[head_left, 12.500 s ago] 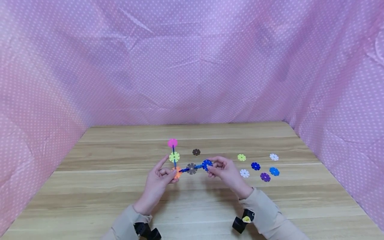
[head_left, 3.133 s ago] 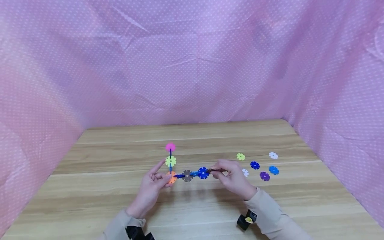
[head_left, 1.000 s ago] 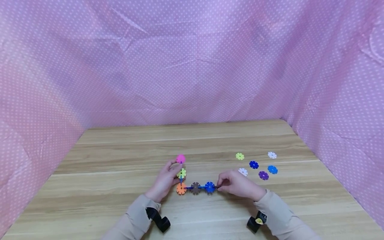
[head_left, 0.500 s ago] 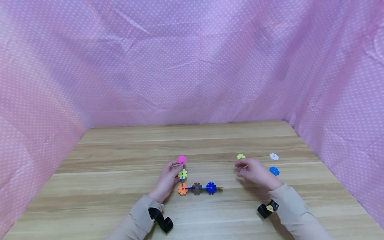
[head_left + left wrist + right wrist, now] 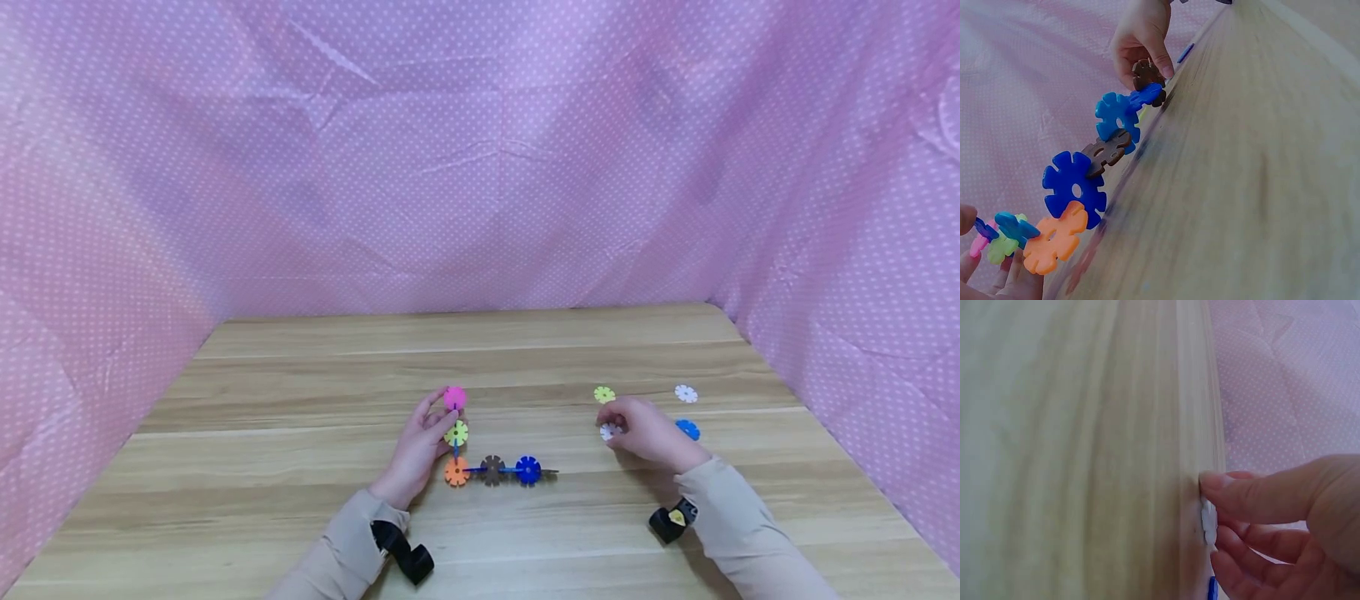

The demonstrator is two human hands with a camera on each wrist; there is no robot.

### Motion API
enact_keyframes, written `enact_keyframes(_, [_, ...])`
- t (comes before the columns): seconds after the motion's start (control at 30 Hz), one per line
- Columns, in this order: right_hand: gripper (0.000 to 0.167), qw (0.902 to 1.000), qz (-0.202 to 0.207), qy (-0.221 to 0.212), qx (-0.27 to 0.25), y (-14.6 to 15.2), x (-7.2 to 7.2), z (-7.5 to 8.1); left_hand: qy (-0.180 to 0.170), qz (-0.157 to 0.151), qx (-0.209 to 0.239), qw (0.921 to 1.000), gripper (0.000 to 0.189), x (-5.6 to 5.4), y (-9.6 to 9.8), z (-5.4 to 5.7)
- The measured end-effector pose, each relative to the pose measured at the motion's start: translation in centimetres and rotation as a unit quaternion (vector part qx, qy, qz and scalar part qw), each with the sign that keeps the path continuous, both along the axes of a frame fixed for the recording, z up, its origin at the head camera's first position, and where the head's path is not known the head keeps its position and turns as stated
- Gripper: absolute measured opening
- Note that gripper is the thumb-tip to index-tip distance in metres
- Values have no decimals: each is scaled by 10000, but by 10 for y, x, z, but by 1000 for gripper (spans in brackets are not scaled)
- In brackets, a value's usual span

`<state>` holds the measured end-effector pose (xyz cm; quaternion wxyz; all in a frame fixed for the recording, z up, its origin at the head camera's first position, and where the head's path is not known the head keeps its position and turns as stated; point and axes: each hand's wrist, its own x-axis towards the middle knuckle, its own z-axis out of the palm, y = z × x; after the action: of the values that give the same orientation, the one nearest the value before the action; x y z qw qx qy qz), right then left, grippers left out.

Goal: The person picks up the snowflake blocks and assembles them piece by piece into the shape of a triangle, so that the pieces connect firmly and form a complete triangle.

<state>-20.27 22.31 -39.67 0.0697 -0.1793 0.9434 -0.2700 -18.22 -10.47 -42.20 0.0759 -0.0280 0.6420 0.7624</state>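
Note:
An L-shaped chain of interlocking snowflake discs lies on the table, with an orange disc (image 5: 457, 472) at its corner. Up from the corner run a yellow-green disc (image 5: 457, 433) and a pink disc (image 5: 454, 398), joined by blue ones set edge-on. Rightward come a brown disc (image 5: 492, 471), a dark blue disc (image 5: 528, 470) and an edge-on brown disc (image 5: 551, 472). My left hand (image 5: 415, 448) pinches the upright arm near the pink disc. Further right, my right hand (image 5: 651, 435) pinches a white disc (image 5: 1208, 522) at the tabletop, its fingers partly covering it.
Loose discs lie around my right hand: a yellow-green disc (image 5: 604, 394) behind it, another white disc (image 5: 686, 393) and a light blue disc (image 5: 687, 429) to its right. A dark blue disc (image 5: 1212, 589) shows below its fingers. Pink dotted cloth (image 5: 480, 167) walls the table.
The loose brown disc has joined the chain's right end. The chain came down onto the table; my left hand shifted up its upright arm. My right hand let go and moved right to a white disc.

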Motion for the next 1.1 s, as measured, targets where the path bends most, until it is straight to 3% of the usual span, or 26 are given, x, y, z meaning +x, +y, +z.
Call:
enact_keyframes(0.37, [13, 9998, 141, -73, -152, -9, 0, -4, -56, 147, 135, 9998, 51, 4, 3, 0])
enact_keyframes(0.73, [4, 9925, 45, 350, -1173, -47, 5, 1, 39, 37, 82, 10000, 52, 5, 3, 1])
enact_keyframes(0.9, [5, 9863, 244, 289, -1607, -71, 6, 3, 29, -63, 35, 10000, 40, 8, 6, 2])
enact_keyframes(1.1, [5, 9760, 113, 675, -2066, -100, 8, 9, -49, 85, -76, 9999, 27, 10, 10, 3])
